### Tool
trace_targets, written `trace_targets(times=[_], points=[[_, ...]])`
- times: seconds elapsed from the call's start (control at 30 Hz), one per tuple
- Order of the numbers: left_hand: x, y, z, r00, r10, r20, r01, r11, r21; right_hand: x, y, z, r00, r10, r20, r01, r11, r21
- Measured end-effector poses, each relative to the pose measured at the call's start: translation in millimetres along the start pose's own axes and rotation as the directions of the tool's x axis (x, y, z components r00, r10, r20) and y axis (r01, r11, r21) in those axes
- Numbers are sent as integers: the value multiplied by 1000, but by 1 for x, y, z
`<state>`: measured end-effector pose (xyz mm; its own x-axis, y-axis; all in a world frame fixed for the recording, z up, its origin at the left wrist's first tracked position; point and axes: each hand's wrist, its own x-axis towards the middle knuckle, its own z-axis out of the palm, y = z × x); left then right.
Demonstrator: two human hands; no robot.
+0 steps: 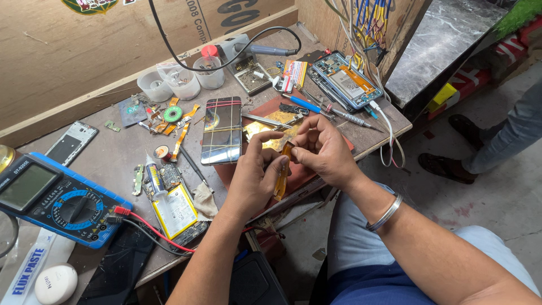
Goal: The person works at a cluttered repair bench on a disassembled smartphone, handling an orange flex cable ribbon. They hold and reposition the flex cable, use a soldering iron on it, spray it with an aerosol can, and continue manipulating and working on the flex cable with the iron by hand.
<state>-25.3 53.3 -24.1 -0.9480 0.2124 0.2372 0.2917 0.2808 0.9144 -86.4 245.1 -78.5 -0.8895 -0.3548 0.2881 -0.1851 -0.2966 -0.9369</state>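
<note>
Both my hands meet over the front edge of the workbench (107, 155). My left hand (254, 178) and my right hand (322, 149) pinch the same thin orange flex ribbon cable (280, 182), which hangs down between the fingers. A steel bangle sits on my right wrist. Just behind the hands lie a phone with a cracked dark screen (222, 130) and a red-brown mat (271, 110) with gold foil pieces on it.
A blue multimeter (53, 197) with red and black leads sits at the left, an opened phone with its battery (175, 209) beside it. Another opened phone (345, 80), screwdrivers, plastic cups (179, 82) and a soldering iron stand lie behind. Another person's legs (497, 141) stand right.
</note>
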Motion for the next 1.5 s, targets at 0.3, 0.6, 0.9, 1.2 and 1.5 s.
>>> trace_targets(times=[0.3, 0.6, 0.9, 1.2, 1.5], points=[[0, 0, 0, 1000, -6, -2, 6, 1000, 11, -2, 6, 3, 997, -77, -12, 76, 997, -27], [1, -3, 0, 999, 24, -38, -26, 999, -35, -3, 5, -1, 993, -43, -107, 39, 999, -37], [1, -3, 0, 994, 88, -62, -82, 992, 92, -4, 1, 0, 1000, -20, 18, 20, 1000, -20], [-1, 3, 1, 996, 84, 7, -84, 991, 108, -3, 10, 3, 999, -47, 14, 47, 999, -1], [0, 1, 1, 996, 82, 23, -84, 991, 109, -7, 13, 11, 997, -75, -30, 71, 990, -118]])
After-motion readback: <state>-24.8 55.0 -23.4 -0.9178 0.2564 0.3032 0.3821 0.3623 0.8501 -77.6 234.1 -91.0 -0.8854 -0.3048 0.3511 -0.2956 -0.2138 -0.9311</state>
